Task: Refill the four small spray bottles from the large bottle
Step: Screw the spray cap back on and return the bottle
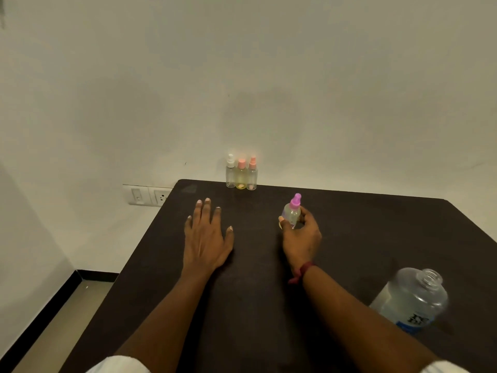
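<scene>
My right hand (pixel 302 238) grips a small clear spray bottle with a pink-purple cap (pixel 292 211), held upright over the middle of the dark table (pixel 376 238). My left hand (pixel 205 238) lies flat on the table with its fingers spread, holding nothing. Three more small spray bottles stand in a row at the table's far edge against the wall: one with a white cap (pixel 230 172), one with a pink cap and yellowish body (pixel 241 175), one with a pink cap (pixel 252 173). The large clear bottle (pixel 414 300), uncapped and with a blue label, stands at the right near my right forearm.
A white wall rises directly behind the table. A switch and socket plate (pixel 149 195) is on the wall left of the table's far corner. The floor with a dark skirting shows at lower left.
</scene>
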